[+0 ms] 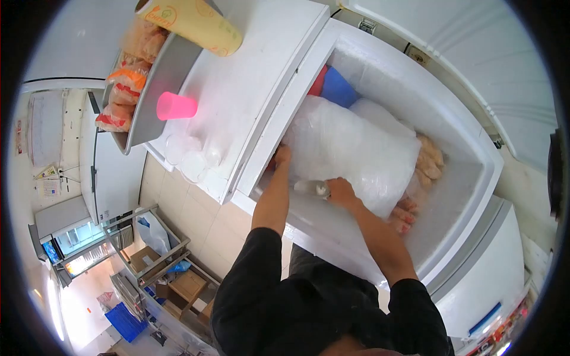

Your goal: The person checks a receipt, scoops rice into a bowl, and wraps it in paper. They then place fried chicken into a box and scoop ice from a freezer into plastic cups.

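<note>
Both my arms, in black sleeves, reach into an open white chest freezer (475,178). My left hand (282,155) grips the near-left edge of a large clear bag of ice (356,142) beside the freezer's wall. My right hand (342,191) rests against the same bag's front and holds a small grey metal scoop (312,188). Under and beside the bag lie pinkish frozen meat packs (430,163). Blue (338,88) and red (319,82) packs sit at the far end.
The freezer's lid (475,53) stands open at the back. On the closed white lid to the left are a pink cup (176,107), clear plastic cups (190,159), a metal tray (160,83) of packaged food and a yellow roll (196,21). Shelving with boxes (178,279) stands on the tiled floor.
</note>
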A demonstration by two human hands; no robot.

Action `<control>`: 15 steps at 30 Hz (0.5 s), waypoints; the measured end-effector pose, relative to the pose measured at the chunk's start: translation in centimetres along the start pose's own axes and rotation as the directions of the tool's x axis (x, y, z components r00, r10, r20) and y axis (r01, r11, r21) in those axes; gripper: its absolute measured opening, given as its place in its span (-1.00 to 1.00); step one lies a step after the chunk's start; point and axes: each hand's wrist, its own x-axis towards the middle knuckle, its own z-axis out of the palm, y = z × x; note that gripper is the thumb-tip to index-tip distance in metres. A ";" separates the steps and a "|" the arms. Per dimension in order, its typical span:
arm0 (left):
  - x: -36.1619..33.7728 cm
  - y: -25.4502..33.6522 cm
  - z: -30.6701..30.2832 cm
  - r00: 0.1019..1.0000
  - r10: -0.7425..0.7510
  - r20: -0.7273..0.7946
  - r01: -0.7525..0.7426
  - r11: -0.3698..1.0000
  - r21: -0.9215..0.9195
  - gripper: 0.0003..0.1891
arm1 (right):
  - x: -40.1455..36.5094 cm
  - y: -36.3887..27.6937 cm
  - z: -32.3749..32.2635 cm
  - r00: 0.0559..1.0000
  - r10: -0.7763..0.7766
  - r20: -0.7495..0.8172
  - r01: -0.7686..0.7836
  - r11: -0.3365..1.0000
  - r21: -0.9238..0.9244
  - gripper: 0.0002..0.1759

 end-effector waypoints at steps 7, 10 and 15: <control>-14.6 2.5 -6.1 0.831 0.303 -0.467 -0.398 0.910 -0.116 -0.60 | -7.8 2.1 0.8 0.998 -0.058 -0.020 0.060 0.989 0.133 -0.66; -19.9 5.0 -9.9 0.862 0.337 -0.379 -0.438 0.871 -0.223 -0.58 | -10.7 3.4 0.3 0.995 -0.093 -0.044 0.099 0.983 0.155 -0.69; -29.1 9.8 -16.3 0.911 0.387 -0.140 -0.391 0.706 -0.590 -0.56 | -18.4 2.4 -4.6 0.984 0.020 -0.177 0.018 0.977 0.212 -0.69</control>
